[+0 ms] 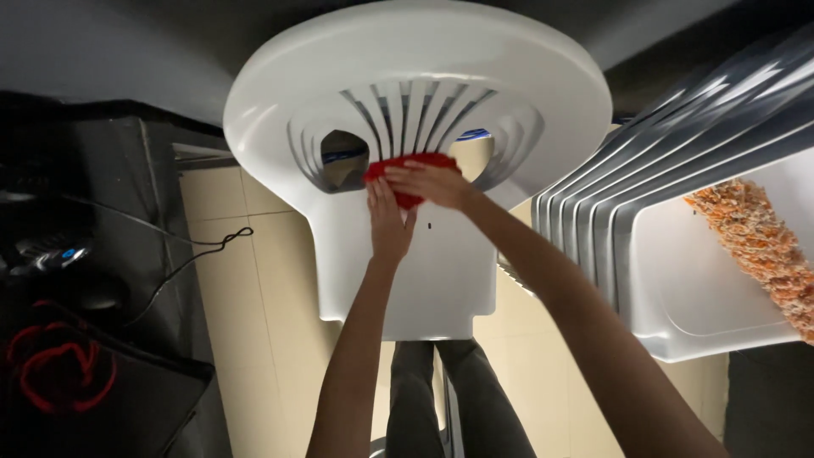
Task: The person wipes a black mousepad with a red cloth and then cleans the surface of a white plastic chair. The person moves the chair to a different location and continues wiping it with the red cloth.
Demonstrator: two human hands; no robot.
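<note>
At the centre of the frame, both hands meet on a red cloth (407, 176) pressed against the slatted back of a white plastic chair (415, 110). The picture reads upside down, with the person's dark-trousered legs (454, 399) at the bottom edge and the chair's seat running toward them. The right hand (434, 183) lies over the cloth with its fingers (398, 174) spread flat and curled on the fabric, grasping it. The left hand (388, 222) comes up from below, its fingers (379, 193) touching the cloth's lower edge; whether they pinch it or only steady it I cannot tell.

Risks, as I judge them: the cloth sits right at the slats and just beside two cut-out openings, so a fold could slip through a gap or snag on a slat edge, and a fingertip could be nipped between slats if pressure drives it in. The chair is light plastic; a hard push on its back could tip or slide it on the beige tiled floor (254, 280). A stack of white chairs (678, 220) stands close at the right of the frame, carrying an orange shaggy duster (759, 246); a wide elbow swing could knock either. A black cable (199, 254) trails across the floor at the left, near dark equipment and a red coiled cord (59, 373), and could catch a foot.
</note>
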